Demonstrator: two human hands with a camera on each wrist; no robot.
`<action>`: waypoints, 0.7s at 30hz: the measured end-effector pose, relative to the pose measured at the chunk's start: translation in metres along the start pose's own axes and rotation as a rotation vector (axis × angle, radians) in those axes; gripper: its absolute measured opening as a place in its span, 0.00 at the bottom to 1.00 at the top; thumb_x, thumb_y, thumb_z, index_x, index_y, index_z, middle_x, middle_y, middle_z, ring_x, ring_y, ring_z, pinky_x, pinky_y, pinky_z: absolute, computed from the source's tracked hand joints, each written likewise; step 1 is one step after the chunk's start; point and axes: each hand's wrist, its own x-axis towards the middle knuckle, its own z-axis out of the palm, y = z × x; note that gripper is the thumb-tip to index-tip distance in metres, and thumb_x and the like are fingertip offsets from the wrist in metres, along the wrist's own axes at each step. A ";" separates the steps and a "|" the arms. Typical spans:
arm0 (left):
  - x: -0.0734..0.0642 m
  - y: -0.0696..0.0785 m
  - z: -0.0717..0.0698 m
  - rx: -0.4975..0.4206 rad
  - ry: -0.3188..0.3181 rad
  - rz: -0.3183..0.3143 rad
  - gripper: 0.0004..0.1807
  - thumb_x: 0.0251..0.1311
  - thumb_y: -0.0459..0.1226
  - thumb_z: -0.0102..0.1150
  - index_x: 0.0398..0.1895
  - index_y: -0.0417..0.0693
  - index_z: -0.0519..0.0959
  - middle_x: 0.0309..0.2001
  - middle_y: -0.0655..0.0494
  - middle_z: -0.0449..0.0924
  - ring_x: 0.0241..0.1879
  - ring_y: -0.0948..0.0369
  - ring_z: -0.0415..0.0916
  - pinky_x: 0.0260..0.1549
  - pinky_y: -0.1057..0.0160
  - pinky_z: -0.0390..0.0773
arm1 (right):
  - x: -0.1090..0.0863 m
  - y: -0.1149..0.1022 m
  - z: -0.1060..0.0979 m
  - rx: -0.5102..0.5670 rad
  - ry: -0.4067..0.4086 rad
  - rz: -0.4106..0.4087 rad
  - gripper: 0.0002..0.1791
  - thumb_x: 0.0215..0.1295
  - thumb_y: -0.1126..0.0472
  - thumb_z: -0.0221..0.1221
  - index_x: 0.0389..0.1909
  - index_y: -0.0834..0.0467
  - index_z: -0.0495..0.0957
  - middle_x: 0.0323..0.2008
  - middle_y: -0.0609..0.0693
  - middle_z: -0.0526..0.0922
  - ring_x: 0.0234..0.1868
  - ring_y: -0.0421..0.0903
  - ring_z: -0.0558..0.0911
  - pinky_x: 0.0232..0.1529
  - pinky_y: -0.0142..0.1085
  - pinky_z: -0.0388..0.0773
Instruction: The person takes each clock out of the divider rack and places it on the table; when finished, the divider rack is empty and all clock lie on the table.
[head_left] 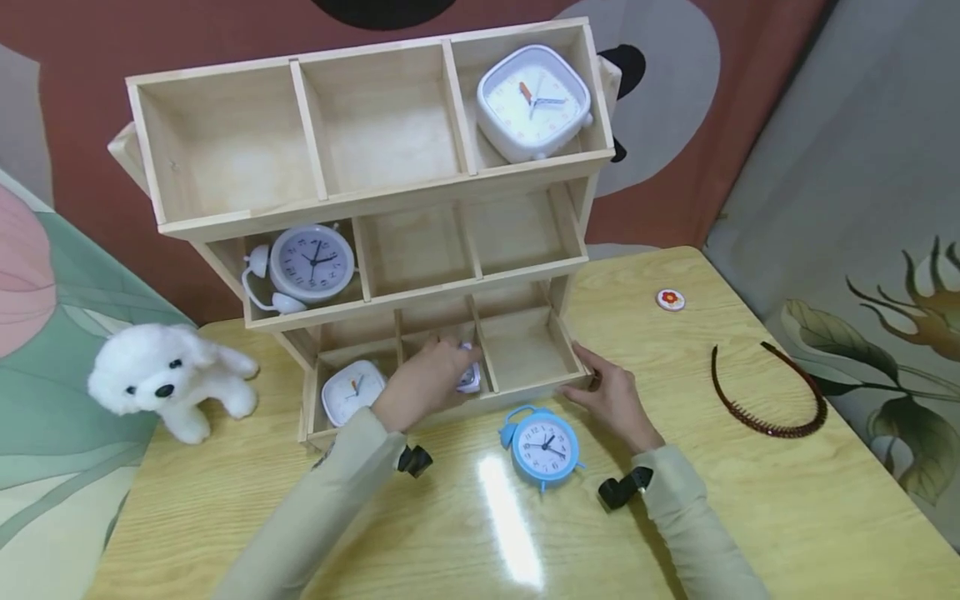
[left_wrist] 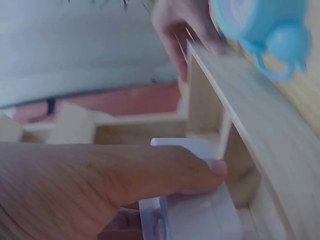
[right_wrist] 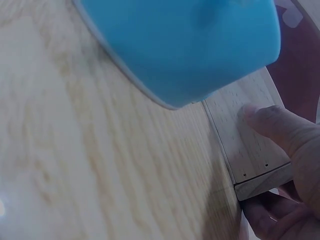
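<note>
In the head view my left hand (head_left: 429, 372) reaches into the middle compartment of the bottom tier of a pale wooden shelf (head_left: 390, 200). It holds a small white clock (head_left: 470, 369), mostly covered by the fingers there. The left wrist view shows my thumb lying across the boxy white body of that clock (left_wrist: 202, 215). My right hand (head_left: 613, 402) grips the shelf's lower right corner, the thumb (right_wrist: 270, 120) on the front board and other fingers round the side. A blue twin-bell alarm clock (head_left: 546, 447) stands on the table just before the shelf, between both hands.
A white square clock (head_left: 352, 393) sits bottom left, a white twin-bell clock (head_left: 312, 262) middle left, and another white clock (head_left: 534, 102) top right. A plush dog (head_left: 168, 375) is left on the table (head_left: 630, 333); a headband (head_left: 776, 427) and flower badge (head_left: 671, 300) lie right.
</note>
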 end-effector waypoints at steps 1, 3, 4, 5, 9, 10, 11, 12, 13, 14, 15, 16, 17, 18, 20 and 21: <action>-0.004 0.004 -0.002 0.016 0.011 0.013 0.28 0.47 0.39 0.74 0.54 0.47 0.78 0.45 0.46 0.80 0.43 0.51 0.80 0.50 0.52 0.80 | 0.000 0.000 0.000 -0.001 0.003 -0.002 0.42 0.51 0.62 0.72 0.68 0.62 0.65 0.62 0.68 0.72 0.53 0.61 0.81 0.49 0.47 0.81; -0.012 0.012 -0.006 0.036 0.031 0.027 0.30 0.46 0.40 0.75 0.55 0.49 0.77 0.47 0.46 0.79 0.43 0.50 0.79 0.45 0.54 0.83 | 0.000 0.000 -0.001 -0.006 0.009 0.002 0.42 0.51 0.62 0.72 0.68 0.62 0.65 0.61 0.68 0.73 0.52 0.60 0.82 0.47 0.47 0.82; -0.016 0.016 -0.006 0.051 0.051 0.038 0.30 0.45 0.40 0.75 0.55 0.51 0.77 0.48 0.45 0.79 0.43 0.49 0.79 0.43 0.55 0.83 | 0.000 -0.001 -0.002 -0.008 0.011 0.004 0.42 0.51 0.62 0.72 0.68 0.62 0.66 0.61 0.69 0.73 0.51 0.60 0.82 0.47 0.47 0.82; -0.020 0.020 -0.006 0.059 0.071 0.046 0.30 0.45 0.41 0.75 0.55 0.52 0.77 0.48 0.45 0.78 0.43 0.48 0.79 0.40 0.56 0.84 | 0.000 -0.001 -0.002 -0.011 0.012 0.008 0.42 0.51 0.62 0.72 0.68 0.62 0.66 0.60 0.69 0.73 0.50 0.59 0.82 0.46 0.47 0.83; -0.036 0.031 -0.002 0.113 0.153 0.088 0.28 0.44 0.43 0.75 0.52 0.55 0.78 0.47 0.45 0.78 0.40 0.48 0.78 0.31 0.62 0.83 | -0.001 -0.002 -0.003 -0.010 0.012 0.021 0.42 0.51 0.62 0.72 0.68 0.61 0.65 0.61 0.68 0.73 0.51 0.59 0.82 0.47 0.47 0.82; -0.040 0.033 0.000 0.126 0.164 0.100 0.28 0.44 0.44 0.75 0.51 0.55 0.78 0.46 0.45 0.78 0.39 0.49 0.78 0.30 0.64 0.82 | -0.001 -0.002 -0.003 -0.009 0.013 0.023 0.42 0.51 0.62 0.72 0.68 0.61 0.65 0.61 0.68 0.73 0.52 0.59 0.81 0.47 0.47 0.82; -0.044 0.035 0.002 0.134 0.168 0.109 0.27 0.44 0.43 0.75 0.51 0.55 0.77 0.45 0.46 0.78 0.37 0.50 0.77 0.29 0.65 0.82 | -0.001 -0.002 -0.003 -0.009 0.013 0.024 0.42 0.51 0.62 0.72 0.68 0.62 0.65 0.61 0.68 0.72 0.52 0.60 0.81 0.48 0.47 0.82; -0.048 0.037 0.004 0.130 0.168 0.114 0.27 0.44 0.43 0.75 0.50 0.56 0.77 0.44 0.47 0.77 0.37 0.51 0.76 0.29 0.65 0.81 | -0.001 -0.002 -0.002 -0.007 0.011 0.025 0.42 0.51 0.62 0.72 0.68 0.62 0.65 0.62 0.68 0.72 0.53 0.60 0.81 0.49 0.47 0.81; -0.053 0.039 0.006 0.124 0.164 0.114 0.26 0.44 0.43 0.75 0.50 0.56 0.77 0.44 0.47 0.77 0.37 0.51 0.76 0.27 0.66 0.81 | -0.001 -0.002 -0.002 -0.004 0.008 0.024 0.42 0.51 0.62 0.72 0.68 0.62 0.65 0.62 0.68 0.72 0.54 0.61 0.80 0.49 0.47 0.81; -0.057 0.041 0.008 0.113 0.157 0.113 0.25 0.45 0.42 0.74 0.49 0.56 0.77 0.43 0.47 0.77 0.36 0.51 0.75 0.27 0.67 0.80 | -0.001 -0.002 -0.002 -0.003 0.004 0.023 0.42 0.51 0.63 0.72 0.68 0.62 0.65 0.62 0.68 0.71 0.54 0.61 0.80 0.50 0.47 0.81; -0.062 0.043 0.010 0.099 0.152 0.112 0.25 0.45 0.42 0.74 0.49 0.55 0.77 0.42 0.48 0.77 0.36 0.51 0.75 0.27 0.67 0.80 | 0.000 -0.002 -0.002 -0.002 0.000 0.022 0.42 0.51 0.62 0.71 0.68 0.62 0.65 0.62 0.69 0.71 0.55 0.61 0.80 0.50 0.47 0.80; -0.066 0.045 0.012 0.092 0.147 0.110 0.25 0.45 0.42 0.74 0.48 0.56 0.77 0.42 0.48 0.77 0.35 0.52 0.75 0.27 0.67 0.80 | 0.000 -0.002 -0.002 0.000 -0.004 0.020 0.42 0.52 0.63 0.71 0.68 0.62 0.65 0.63 0.69 0.71 0.55 0.62 0.80 0.50 0.46 0.80; -0.070 0.046 0.013 0.074 0.143 0.106 0.24 0.45 0.41 0.74 0.48 0.55 0.78 0.43 0.48 0.76 0.36 0.52 0.74 0.27 0.67 0.80 | 0.000 -0.002 -0.002 0.000 -0.004 0.018 0.42 0.51 0.62 0.71 0.68 0.62 0.65 0.62 0.69 0.71 0.54 0.62 0.80 0.50 0.46 0.81; -0.074 0.048 0.014 0.057 0.141 0.104 0.24 0.45 0.41 0.74 0.48 0.55 0.78 0.43 0.48 0.76 0.37 0.52 0.74 0.28 0.67 0.80 | 0.001 -0.003 -0.002 -0.002 -0.002 0.018 0.42 0.51 0.62 0.71 0.68 0.62 0.65 0.62 0.69 0.72 0.54 0.61 0.80 0.49 0.46 0.81; -0.081 0.050 0.017 0.033 0.139 0.098 0.23 0.45 0.41 0.74 0.47 0.56 0.78 0.44 0.48 0.76 0.38 0.52 0.75 0.30 0.67 0.82 | 0.001 -0.003 -0.001 -0.012 0.003 0.016 0.42 0.51 0.62 0.72 0.68 0.62 0.65 0.61 0.69 0.72 0.52 0.60 0.81 0.47 0.47 0.82; -0.083 0.051 0.018 0.024 0.139 0.095 0.23 0.45 0.41 0.75 0.47 0.56 0.78 0.44 0.48 0.75 0.40 0.52 0.75 0.31 0.66 0.82 | 0.001 -0.003 0.000 -0.014 0.006 0.017 0.42 0.51 0.62 0.72 0.68 0.62 0.65 0.61 0.69 0.73 0.52 0.60 0.81 0.47 0.47 0.82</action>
